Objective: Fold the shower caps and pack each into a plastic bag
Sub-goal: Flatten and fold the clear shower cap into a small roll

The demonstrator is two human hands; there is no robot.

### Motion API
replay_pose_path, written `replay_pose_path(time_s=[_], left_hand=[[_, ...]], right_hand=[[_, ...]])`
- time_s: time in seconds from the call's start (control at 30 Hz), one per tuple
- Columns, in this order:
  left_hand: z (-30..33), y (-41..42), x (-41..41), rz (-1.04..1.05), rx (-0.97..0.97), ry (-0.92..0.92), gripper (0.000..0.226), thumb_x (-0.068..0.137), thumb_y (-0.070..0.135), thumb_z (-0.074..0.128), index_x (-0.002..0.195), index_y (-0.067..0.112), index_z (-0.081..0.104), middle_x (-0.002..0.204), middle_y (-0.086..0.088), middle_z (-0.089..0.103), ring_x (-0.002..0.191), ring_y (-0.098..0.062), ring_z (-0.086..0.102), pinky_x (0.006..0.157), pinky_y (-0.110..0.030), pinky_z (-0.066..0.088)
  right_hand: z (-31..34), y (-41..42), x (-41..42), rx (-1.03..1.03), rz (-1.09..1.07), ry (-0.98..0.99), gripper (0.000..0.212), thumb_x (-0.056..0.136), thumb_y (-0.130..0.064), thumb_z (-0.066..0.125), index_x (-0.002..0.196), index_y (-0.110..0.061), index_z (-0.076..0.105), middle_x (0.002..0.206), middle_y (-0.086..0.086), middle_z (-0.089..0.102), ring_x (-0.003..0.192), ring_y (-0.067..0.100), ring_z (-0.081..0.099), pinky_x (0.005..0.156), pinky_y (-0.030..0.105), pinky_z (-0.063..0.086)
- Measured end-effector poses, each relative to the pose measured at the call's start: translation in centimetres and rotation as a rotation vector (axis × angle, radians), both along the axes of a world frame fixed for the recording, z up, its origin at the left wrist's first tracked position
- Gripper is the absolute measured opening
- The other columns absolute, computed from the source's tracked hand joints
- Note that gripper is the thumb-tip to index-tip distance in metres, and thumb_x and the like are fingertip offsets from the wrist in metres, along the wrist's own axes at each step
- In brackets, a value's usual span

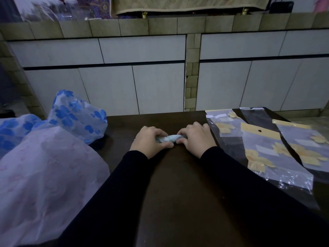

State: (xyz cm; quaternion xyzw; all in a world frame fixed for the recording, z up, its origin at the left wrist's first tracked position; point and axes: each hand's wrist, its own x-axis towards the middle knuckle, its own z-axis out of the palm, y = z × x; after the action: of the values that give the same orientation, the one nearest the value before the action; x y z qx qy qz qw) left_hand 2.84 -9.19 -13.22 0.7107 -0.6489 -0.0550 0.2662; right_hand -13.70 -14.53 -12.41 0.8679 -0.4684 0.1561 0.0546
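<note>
Both hands lie knuckles-up on the dark counter (178,193): left hand (150,139) and right hand (195,139) each curl round an end of the rolled cap (169,138) between them.

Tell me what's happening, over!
Left hand and right hand both grip rolled shower cap. Plastic bags wait right. Nothing blocking.
</note>
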Motion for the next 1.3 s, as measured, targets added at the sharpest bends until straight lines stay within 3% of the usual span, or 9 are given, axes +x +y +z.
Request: replay_pose_path(time_s=[0.17,0.33,0.67,0.87,0.97,1.13,1.3], left_hand=[[0.0,0.2,-0.2,-0.007,-0.015,0.015,0.030,0.078,0.046,0.072,0.105,0.034,0.067,0.102,0.012,0.060,0.102,-0.009,0.050,0.088,-0.031,0.046],[0.1,0.6,-0.3,-0.045,-0.124,-0.188,0.030,0.086,0.046,0.064,0.114,0.037,0.064,0.107,0.012,0.065,0.097,-0.008,0.052,0.079,-0.022,0.039],[-0.1,1.0,-2.1,-0.214,-0.355,-0.356,0.025,0.093,0.037,0.057,0.117,0.035,0.064,0.093,0.007,0.068,0.084,-0.011,0.055,0.070,-0.027,0.047],[0.2,1.6,-3.3,-0.274,-0.444,-0.387,0.025,0.090,0.029,0.062,0.114,0.028,0.068,0.092,0.004,0.071,0.077,-0.011,0.059,0.065,-0.026,0.048],[0.2,1.8,-3.5,-0.266,-0.450,-0.385,0.026,0.091,0.032,0.059,0.115,0.027,0.067,0.094,0.004,0.071,0.078,-0.010,0.058,0.065,-0.023,0.045],[0.3,1.9,-4.0,-0.235,-0.453,-0.396,0.027,0.090,0.034,0.057,0.114,0.028,0.067,0.094,0.005,0.071,0.077,-0.010,0.058,0.064,-0.021,0.042],[0.3,2.2,-4.1,-0.238,-0.433,-0.392,0.027,0.090,0.034,0.058,0.115,0.028,0.067,0.095,0.004,0.071,0.078,-0.011,0.059,0.066,-0.024,0.046]], right_hand=[[0.2,0.1,-0.5,0.045,0.002,-0.081,0.028,0.089,-0.046,0.058,0.114,-0.036,0.066,0.118,-0.009,0.060,0.113,0.018,0.041,0.091,0.038,0.028],[0.5,0.5,-0.8,0.085,-0.029,-0.126,0.031,0.090,-0.047,0.057,0.117,-0.035,0.065,0.114,-0.003,0.062,0.110,0.019,0.044,0.093,0.036,0.029],[0.9,1.0,-2.6,0.193,-0.113,-0.226,0.032,0.089,-0.049,0.059,0.116,-0.034,0.066,0.115,-0.009,0.066,0.112,0.016,0.052,0.098,0.038,0.030],[2.4,2.4,-5.8,0.127,-0.222,-0.222,0.051,0.084,-0.059,0.059,0.126,-0.031,0.058,0.122,-0.004,0.062,0.114,0.018,0.052,0.094,0.036,0.037],[3.3,2.7,-8.4,0.032,-0.397,-0.105,0.053,0.081,-0.068,0.056,0.114,-0.027,0.063,0.108,-0.001,0.064,0.105,0.020,0.055,0.088,0.038,0.038],[2.8,3.6,-10.6,0.128,-0.521,0.111,0.061,0.074,-0.077,0.053,0.101,-0.022,0.063,0.093,0.000,0.063,0.096,0.021,0.055,0.093,0.042,0.033],[1.7,3.8,-9.8,0.076,-0.491,0.114,0.040,0.087,-0.058,0.052,0.090,-0.020,0.064,0.073,0.000,0.055,0.078,0.018,0.048,0.094,0.042,0.032]])
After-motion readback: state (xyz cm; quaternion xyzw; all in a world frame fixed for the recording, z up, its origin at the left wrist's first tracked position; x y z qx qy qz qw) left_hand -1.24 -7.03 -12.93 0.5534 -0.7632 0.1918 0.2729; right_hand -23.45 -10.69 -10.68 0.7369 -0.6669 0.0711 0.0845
